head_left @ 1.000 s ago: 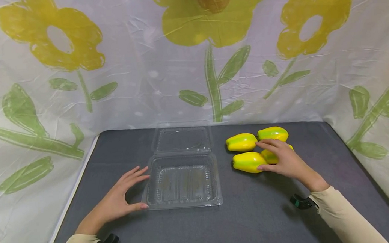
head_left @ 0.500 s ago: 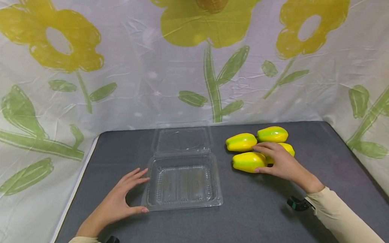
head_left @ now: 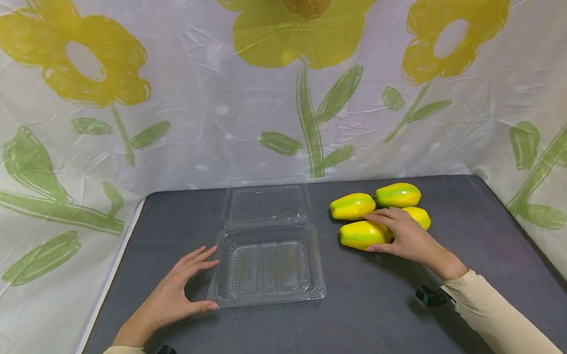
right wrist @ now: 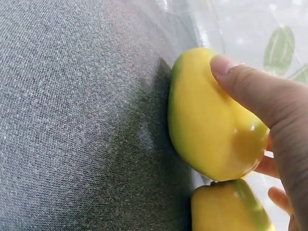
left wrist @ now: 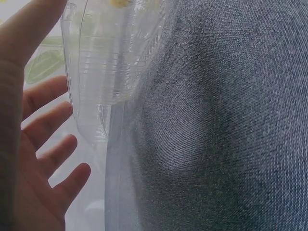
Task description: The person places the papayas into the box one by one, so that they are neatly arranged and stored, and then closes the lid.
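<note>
A transparent plastic clamshell box [head_left: 272, 299] stands on the table with its lid [head_left: 265, 203] folded back. Beside its left wall is my left hand [head_left: 168, 295], fingers extended and spread; the thumb tip is at the near-left corner and the fingertips at the left rim. My right hand [head_left: 408, 239] holds the near-left yellow-green papaya [head_left: 359, 236], thumb on the near side and fingers over the far side. In the right wrist view the thumb lies on that papaya [right wrist: 207, 110]. Another papaya [head_left: 418, 218] is partly hidden behind this hand.
Two more papayas lie behind, one at left [head_left: 352, 207] and one at right [head_left: 398, 195]. All sit close together right of the box on the dark grey tabletop [head_left: 294, 335]. A flower-printed cloth [head_left: 186, 123] hangs behind and at both sides.
My right hand has shifted slightly left onto the near-left papaya, uncovering more of the papaya on its right. The left hand and the box have barely moved.
</note>
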Demonstrator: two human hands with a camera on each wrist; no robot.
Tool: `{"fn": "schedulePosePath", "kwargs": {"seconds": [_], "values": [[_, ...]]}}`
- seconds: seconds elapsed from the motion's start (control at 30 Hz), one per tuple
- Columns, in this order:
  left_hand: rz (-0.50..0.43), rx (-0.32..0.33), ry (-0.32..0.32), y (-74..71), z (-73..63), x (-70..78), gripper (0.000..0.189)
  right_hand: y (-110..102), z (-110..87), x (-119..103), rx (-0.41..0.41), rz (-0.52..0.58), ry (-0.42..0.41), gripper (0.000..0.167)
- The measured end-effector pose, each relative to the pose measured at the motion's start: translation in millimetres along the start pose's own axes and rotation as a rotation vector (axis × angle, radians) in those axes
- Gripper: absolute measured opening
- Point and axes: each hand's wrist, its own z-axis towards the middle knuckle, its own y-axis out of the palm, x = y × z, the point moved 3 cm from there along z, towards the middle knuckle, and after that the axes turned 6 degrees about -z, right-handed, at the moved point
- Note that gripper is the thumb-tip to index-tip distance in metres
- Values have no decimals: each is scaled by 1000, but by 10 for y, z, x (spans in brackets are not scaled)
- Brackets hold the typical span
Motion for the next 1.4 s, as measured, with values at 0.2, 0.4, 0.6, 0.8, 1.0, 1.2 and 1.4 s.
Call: {"fn": "schedulePosePath", "kwargs": {"seconds": [0.2, 0.4, 0.6, 0.8, 1.0, 1.2, 1.4], "values": [[-6, -2, -9, -1, 4, 12, 83, 8, 11, -16, -17, -9, -10, 71], [-3, -3, -7, 1, 0, 22, 83, 20, 11, -18, -23, -30, -19, 71], [-10, -13, -25, 7, -8, 24, 83, 20, 4, -20, -19, -36, -21, 71], [0, -21, -40, 13, -5, 13, 83, 14, 10, -28, -3, -43, -29, 70], [-1, -30, -56, 13, -7, 9, 83, 13, 11, -32, 20, -52, -49, 68], [4, -30, -50, 13, -6, 34, 83, -19, 28, -51, 32, -55, -56, 68], [12, -26, -50, 15, 12, 40, 83, -60, 61, -70, 48, -59, -63, 67]]}}
